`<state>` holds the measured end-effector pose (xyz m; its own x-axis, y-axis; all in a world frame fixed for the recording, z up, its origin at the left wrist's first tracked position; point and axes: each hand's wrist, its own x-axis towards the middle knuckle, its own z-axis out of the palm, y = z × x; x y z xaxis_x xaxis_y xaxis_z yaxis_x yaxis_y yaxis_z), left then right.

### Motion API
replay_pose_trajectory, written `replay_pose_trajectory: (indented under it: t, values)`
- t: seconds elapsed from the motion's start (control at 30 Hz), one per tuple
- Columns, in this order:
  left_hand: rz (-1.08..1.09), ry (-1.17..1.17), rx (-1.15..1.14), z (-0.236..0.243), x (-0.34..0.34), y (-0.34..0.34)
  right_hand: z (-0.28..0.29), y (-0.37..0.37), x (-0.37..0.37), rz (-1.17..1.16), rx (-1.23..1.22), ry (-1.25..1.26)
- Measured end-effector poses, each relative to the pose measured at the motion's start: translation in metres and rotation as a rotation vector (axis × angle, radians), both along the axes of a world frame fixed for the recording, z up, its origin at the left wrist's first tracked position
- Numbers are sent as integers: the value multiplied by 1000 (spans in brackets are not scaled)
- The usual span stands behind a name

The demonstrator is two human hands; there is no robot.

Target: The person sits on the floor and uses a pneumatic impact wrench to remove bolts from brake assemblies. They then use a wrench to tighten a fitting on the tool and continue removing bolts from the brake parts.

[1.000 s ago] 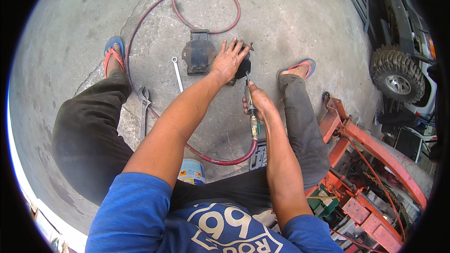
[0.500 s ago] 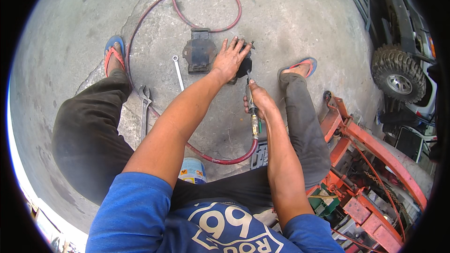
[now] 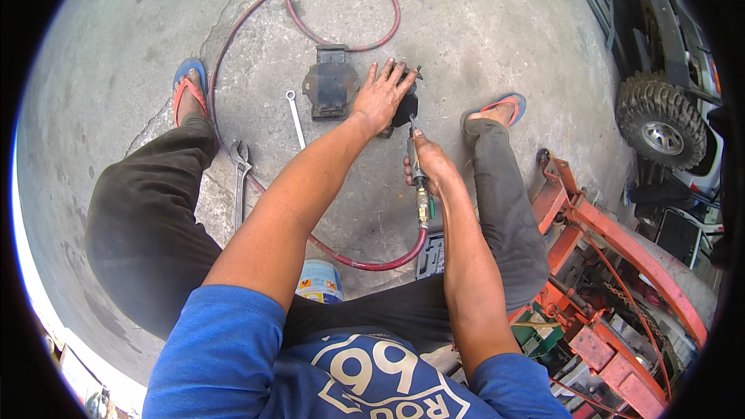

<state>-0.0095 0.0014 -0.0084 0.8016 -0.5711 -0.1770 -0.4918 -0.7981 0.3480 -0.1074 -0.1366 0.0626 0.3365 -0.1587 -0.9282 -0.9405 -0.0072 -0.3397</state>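
Observation:
My left hand (image 3: 379,98) lies with fingers stretched over a dark metal part (image 3: 405,109), pressing it against the concrete floor and hiding much of it. In my right hand (image 3: 432,163) is an air die grinder (image 3: 414,154), its slim tip touching or close to the near side of that part. A red air hose (image 3: 386,267) runs from the grinder's brass fitting (image 3: 423,206) and curves away to the left. Just left of my left hand, a second dark part (image 3: 331,85), blocky with a rounded flange, rests on the floor.
A combination wrench (image 3: 296,119) and an adjustable wrench (image 3: 240,178) lie on the left. Near me stand a white-blue bucket (image 3: 319,281) and a grey tool case (image 3: 431,254). At right are a red floor jack (image 3: 605,237) and a vehicle's knobby tire (image 3: 660,122).
Almost nothing differs. Both hands keep their places on the dark part and the grinder; the whole view has shifted very slightly.

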Motion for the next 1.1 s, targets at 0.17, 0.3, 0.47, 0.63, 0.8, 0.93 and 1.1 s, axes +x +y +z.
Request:
replay_pose_trajectory:
  t: [0.17,0.3,0.47,0.63,0.8,0.93,1.1]
  values:
    - [-3,1,-12,1,0,1,0,0,0,-10,3,6]
    - [-10,12,2,2,0,1,-1,0,-1,-4,-4,2]
    - [-13,15,23,4,1,1,-2,0,-2,1,2,-5]
    - [-18,10,26,4,0,1,-2,0,-1,14,-7,-5]
    - [-12,-2,12,2,0,1,-2,0,-2,11,-5,-1]
    - [-9,-4,7,0,0,0,1,0,-3,12,2,-2]
    - [-2,-20,-7,-2,-1,0,4,0,-4,11,0,8]
